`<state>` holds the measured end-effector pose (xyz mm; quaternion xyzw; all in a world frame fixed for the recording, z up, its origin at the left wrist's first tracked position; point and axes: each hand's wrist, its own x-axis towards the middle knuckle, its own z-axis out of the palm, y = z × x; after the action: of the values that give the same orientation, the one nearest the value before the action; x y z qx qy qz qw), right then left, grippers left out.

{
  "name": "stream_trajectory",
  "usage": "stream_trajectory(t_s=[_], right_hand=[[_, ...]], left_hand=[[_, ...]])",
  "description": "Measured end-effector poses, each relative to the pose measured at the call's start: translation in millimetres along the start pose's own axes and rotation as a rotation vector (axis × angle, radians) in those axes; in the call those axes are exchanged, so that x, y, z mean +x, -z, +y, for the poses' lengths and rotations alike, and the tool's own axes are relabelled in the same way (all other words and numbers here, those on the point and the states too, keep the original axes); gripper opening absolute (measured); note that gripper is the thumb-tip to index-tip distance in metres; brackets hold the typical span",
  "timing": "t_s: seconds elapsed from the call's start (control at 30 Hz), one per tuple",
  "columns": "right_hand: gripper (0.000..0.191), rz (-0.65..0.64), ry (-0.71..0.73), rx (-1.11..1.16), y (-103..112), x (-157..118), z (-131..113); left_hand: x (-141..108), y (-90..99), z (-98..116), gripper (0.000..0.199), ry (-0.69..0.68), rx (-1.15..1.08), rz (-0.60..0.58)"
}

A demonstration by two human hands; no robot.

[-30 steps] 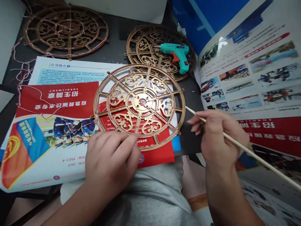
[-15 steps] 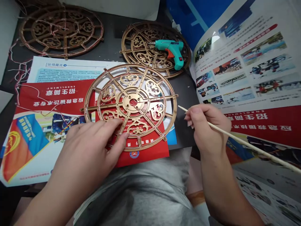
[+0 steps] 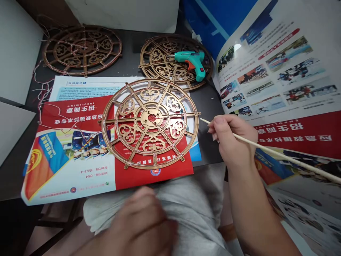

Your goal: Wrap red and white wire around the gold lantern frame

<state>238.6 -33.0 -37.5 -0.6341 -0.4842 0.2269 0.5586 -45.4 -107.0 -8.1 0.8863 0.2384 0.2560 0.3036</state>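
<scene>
A round gold openwork frame (image 3: 150, 120), with scroll ornaments between its spokes, lies flat on a red and white brochure (image 3: 128, 179). Thin reddish wire or cord runs along its rings. My right hand (image 3: 233, 137) is closed on a thin pale wooden stick (image 3: 277, 153), whose tip sits just off the frame's right rim. Over the lap, near the table's front edge, my left hand (image 3: 145, 220) is smeared by motion, so its fingers cannot be made out. It is apart from the frame.
A teal glue gun (image 3: 194, 63) rests on other gold frames (image 3: 157, 57) at the back. Another round frame (image 3: 82, 49) with loose wires (image 3: 44, 87) lies back left. An opened-out brochure (image 3: 277, 81) stands along the right side, beside a blue surface (image 3: 205, 21).
My left hand has let go of the frame's lower left edge and come back over the lap. My right hand still holds the stick near the rim. The view has shifted slightly.
</scene>
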Motion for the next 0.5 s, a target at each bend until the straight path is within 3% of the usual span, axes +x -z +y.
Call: stream_trajectory(t_s=[0.03, 0.1, 0.2, 0.27, 0.37, 0.5], right_hand=[[0.035, 0.001, -0.004, 0.002, -0.1, 0.5, 0.3], [0.037, -0.005, -0.015, 0.004, -0.2, 1.7, 1.0], [0.038, -0.015, -0.038, 0.025, -0.5, 3.9, 3.7], [0.038, -0.018, -0.036, 0.042, -0.9, 5.1, 6.4], [0.039, -0.016, -0.019, 0.045, -1.6, 6.1, 9.5], [0.04, -0.024, -0.017, 0.04, -1.7, 5.8, 9.2]], left_hand=[[0.5, -21.2, 1.0, 0.009, -0.012, -0.035, -0.123], [7.5, -67.3, -4.6, 0.015, 0.073, 0.029, -0.47], [24.8, -130.9, -20.7, 0.033, 0.123, 0.114, -0.556], [34.2, -161.8, -28.4, 0.052, 0.158, 0.157, -0.586], [40.9, -186.6, -34.0, 0.045, 0.159, 0.169, -0.653], [42.7, -187.2, -38.8, 0.025, 0.109, 0.09, -0.762]])
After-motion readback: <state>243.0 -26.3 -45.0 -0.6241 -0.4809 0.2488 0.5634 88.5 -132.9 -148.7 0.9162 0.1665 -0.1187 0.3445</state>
